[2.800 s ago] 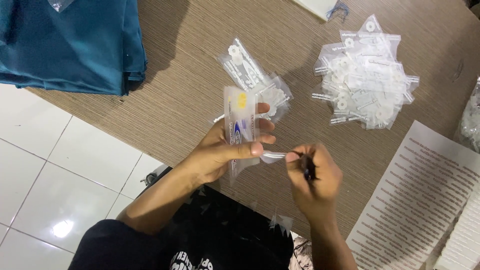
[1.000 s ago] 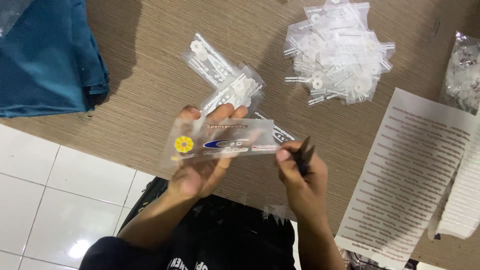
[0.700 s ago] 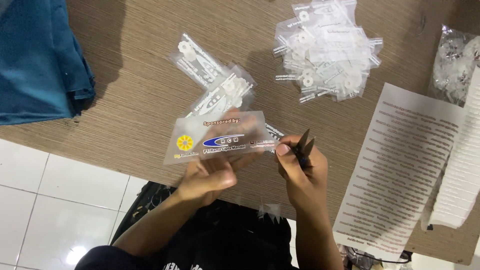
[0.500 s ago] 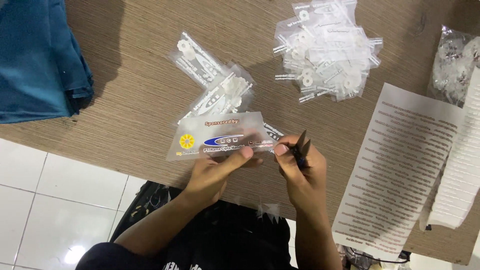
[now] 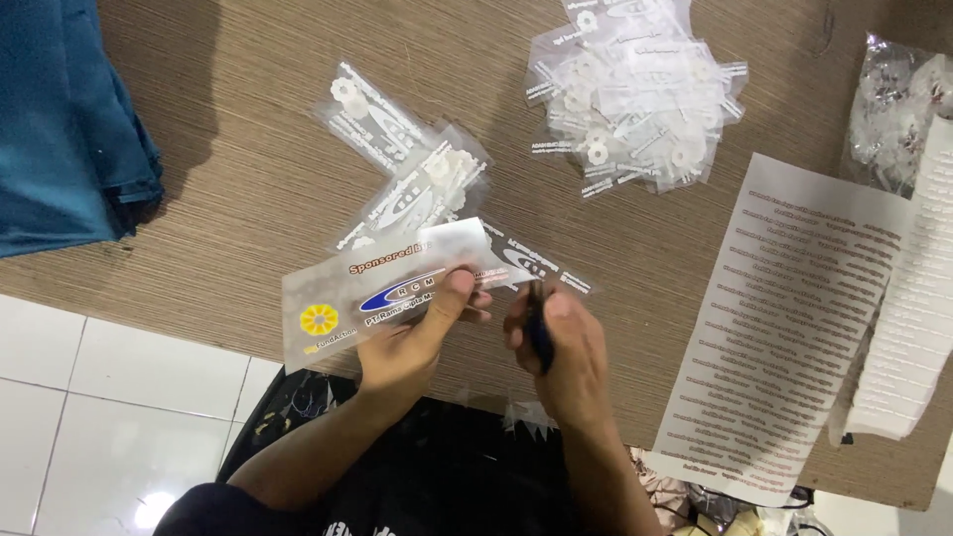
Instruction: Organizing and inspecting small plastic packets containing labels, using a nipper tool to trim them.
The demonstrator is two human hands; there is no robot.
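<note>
My left hand (image 5: 417,333) holds a clear plastic sleeve (image 5: 342,293) with a yellow flower mark and a blue oval logo, lying flat above the table edge, thumb pressed on top. My right hand (image 5: 561,342) is closed around a small dark tool (image 5: 537,328), its tip at the sleeve's right end, where a narrow printed strip (image 5: 536,266) sticks out. Just beyond the sleeve lie a few small clear bags with white plastic parts (image 5: 407,164).
A larger heap of the same small bags (image 5: 635,94) sits at the far right of the wooden table (image 5: 238,189). Printed paper sheets (image 5: 794,318) lie to the right, crinkled clear bags (image 5: 898,109) behind them. Blue cloth (image 5: 60,119) covers the left corner. White floor tiles (image 5: 99,417) lie below.
My left hand turned the sleeve from upright to flat and lowered it toward the table edge. My right hand with the dark tool came in to meet its right end.
</note>
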